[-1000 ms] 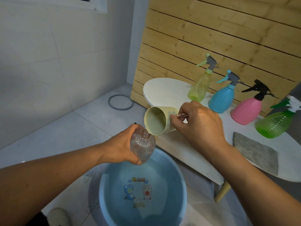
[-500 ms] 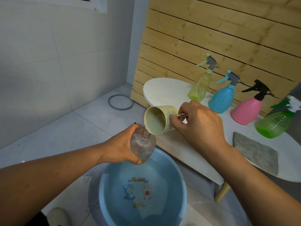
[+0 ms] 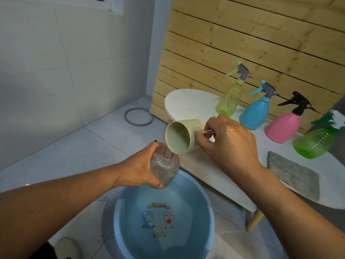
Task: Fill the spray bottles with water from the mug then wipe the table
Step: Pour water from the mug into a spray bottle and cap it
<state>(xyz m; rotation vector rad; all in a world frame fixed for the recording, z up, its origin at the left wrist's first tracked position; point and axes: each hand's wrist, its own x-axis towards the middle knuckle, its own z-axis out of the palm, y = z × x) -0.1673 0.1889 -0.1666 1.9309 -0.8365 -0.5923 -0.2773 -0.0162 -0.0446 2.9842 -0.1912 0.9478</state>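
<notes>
Head view: the right hand [image 3: 231, 141] covers the handle of the cream plastic mug [image 3: 180, 136], fingers curled round it; any water stream cannot be made out. Left hand [image 3: 141, 170] grips the clear ribbed capless bottle [image 3: 165, 166], hiding its far side. Mug lies tipped, rim at the bottle's neck, both above the blue water-filled basin [image 3: 209, 208], beside the white oval table [image 3: 188, 105].

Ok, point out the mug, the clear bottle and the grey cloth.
mug [image 3: 186, 136]: head view, on its cream outer wall.
clear bottle [image 3: 166, 168]: head view, on its ribbed body.
grey cloth [image 3: 291, 174]: head view, middle of the cloth.
</notes>
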